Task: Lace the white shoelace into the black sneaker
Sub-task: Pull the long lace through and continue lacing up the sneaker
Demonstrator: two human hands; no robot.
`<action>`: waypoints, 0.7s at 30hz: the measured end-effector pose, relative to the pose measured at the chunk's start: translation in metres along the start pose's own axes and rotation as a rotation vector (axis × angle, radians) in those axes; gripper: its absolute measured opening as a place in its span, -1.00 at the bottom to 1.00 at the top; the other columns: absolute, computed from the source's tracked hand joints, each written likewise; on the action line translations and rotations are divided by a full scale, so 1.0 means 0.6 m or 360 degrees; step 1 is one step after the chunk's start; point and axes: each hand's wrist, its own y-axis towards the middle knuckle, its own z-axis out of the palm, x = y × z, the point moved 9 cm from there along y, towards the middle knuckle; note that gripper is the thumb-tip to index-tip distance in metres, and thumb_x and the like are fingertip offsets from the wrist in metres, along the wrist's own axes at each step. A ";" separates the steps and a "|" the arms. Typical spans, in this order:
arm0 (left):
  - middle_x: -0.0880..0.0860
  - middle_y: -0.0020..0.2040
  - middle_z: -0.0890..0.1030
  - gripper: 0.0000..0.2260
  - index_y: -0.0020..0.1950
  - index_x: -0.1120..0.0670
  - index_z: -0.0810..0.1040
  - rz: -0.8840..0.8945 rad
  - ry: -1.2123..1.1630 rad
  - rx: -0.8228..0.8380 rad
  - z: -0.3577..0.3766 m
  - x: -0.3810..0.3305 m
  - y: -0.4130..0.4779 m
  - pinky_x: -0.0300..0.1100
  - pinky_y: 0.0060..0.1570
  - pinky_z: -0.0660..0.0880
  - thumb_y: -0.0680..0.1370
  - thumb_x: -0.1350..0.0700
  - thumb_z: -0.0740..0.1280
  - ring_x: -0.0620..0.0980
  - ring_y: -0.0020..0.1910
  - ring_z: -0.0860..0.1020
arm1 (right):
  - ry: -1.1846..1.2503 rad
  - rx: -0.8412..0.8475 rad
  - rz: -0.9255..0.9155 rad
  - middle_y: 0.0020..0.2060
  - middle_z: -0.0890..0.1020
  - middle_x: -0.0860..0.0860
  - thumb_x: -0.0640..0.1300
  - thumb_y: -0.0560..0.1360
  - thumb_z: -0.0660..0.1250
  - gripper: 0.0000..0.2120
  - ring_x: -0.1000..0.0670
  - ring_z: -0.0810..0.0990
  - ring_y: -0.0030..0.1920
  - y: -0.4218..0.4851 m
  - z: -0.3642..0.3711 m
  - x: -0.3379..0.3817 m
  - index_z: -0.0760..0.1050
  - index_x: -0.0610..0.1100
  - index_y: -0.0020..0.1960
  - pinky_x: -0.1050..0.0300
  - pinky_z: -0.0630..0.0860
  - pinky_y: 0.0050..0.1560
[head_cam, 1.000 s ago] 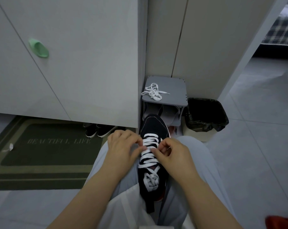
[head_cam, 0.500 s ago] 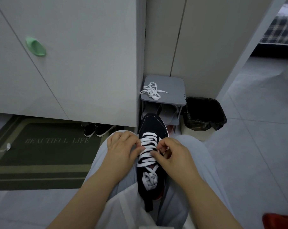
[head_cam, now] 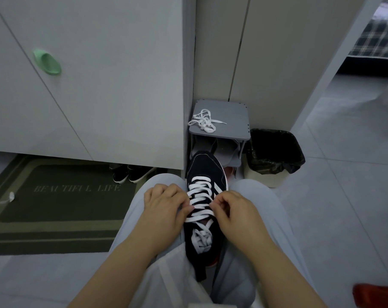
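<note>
The black sneaker point(head_cam: 205, 167) lies between my knees, toe pointing away from me. A white shoelace point(head_cam: 199, 192) crosses its eyelets in several rows and bunches loosely near the tongue. My left hand point(head_cam: 166, 207) pinches the lace at the sneaker's left side with curled fingers. On the right side my right hand point(head_cam: 233, 210) pinches the same lace about halfway along the lacing. Both hands hide the eyelets under them.
A second white lace point(head_cam: 204, 121) lies in a heap on a small grey stool point(head_cam: 233, 112) ahead. A black-lined bin point(head_cam: 275, 150) stands to its right. White cabinet doors point(head_cam: 99, 74) rise at left, over a green doormat point(head_cam: 61, 203) and a pair of dark shoes point(head_cam: 130, 173).
Both hands stay on the lace with small finger shifts; my right hand has edged slightly outward. The sneaker has not moved.
</note>
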 end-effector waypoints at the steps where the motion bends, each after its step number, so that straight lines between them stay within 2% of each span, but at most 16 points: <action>1: -0.11 -0.15 0.46 -0.76 -0.23 -0.10 0.35 0.0000 0.0002 0.0001 -0.001 -0.001 -0.001 -0.19 -0.03 0.08 0.46 -0.17 0.00 -0.08 -0.07 0.29 | 0.0023 -0.0014 -0.0006 -0.26 0.49 0.12 -0.08 0.49 0.32 -0.85 0.10 0.48 -0.27 -0.002 -0.002 0.001 0.41 0.02 -0.23 0.41 0.37 -0.24; 5: -0.16 -0.16 0.46 -0.87 -0.21 -0.16 0.32 0.0057 -0.0035 -0.0089 -0.015 -0.008 -0.004 -0.26 -0.07 0.06 0.47 -0.17 0.12 -0.15 -0.08 0.27 | 0.0189 -0.0041 -0.0056 -0.25 0.50 0.12 -0.07 0.42 0.42 -0.84 0.07 0.50 -0.23 -0.011 -0.009 0.004 0.43 0.05 -0.23 0.34 0.44 -0.24; 8: -0.20 -0.14 0.46 -0.81 -0.18 -0.17 0.37 0.0169 0.0049 -0.0101 -0.020 -0.018 -0.011 -0.27 -0.06 0.06 0.42 -0.25 0.19 -0.16 -0.05 0.28 | 0.0111 -0.0019 -0.0089 -0.25 0.50 0.16 -0.02 0.38 0.45 -0.80 0.07 0.51 -0.29 -0.019 -0.004 0.004 0.41 0.10 -0.23 0.28 0.47 -0.26; 12: -0.22 -0.21 0.48 -0.75 -0.26 -0.15 0.42 0.0086 0.0164 -0.0128 -0.025 -0.014 -0.011 -0.27 -0.06 0.03 0.36 -0.31 0.18 -0.16 -0.06 0.30 | 0.0127 -0.0037 -0.0089 -0.27 0.51 0.15 -0.01 0.46 0.37 -0.84 0.08 0.50 -0.20 -0.016 -0.005 0.007 0.42 0.08 -0.24 0.36 0.40 -0.26; 17: -0.25 -0.36 0.50 -0.66 -0.35 -0.14 0.39 0.0074 0.0293 -0.0102 -0.021 -0.011 -0.013 -0.22 -0.12 0.04 0.32 -0.39 0.13 -0.15 -0.13 0.39 | 0.0102 0.0035 -0.0079 -0.27 0.49 0.13 -0.02 0.45 0.39 -0.85 0.07 0.49 -0.18 -0.016 0.002 0.008 0.44 0.03 -0.24 0.36 0.41 -0.24; 21: -0.24 -0.39 0.50 -0.69 -0.39 -0.12 0.42 0.0066 0.0270 -0.0122 -0.021 -0.006 -0.012 -0.23 -0.14 0.03 0.34 -0.32 0.13 -0.17 -0.15 0.30 | 0.0020 0.0065 -0.0115 -0.29 0.43 0.14 -0.05 0.50 0.32 -0.83 0.13 0.44 -0.29 -0.014 0.004 0.007 0.38 0.01 -0.24 0.42 0.32 -0.24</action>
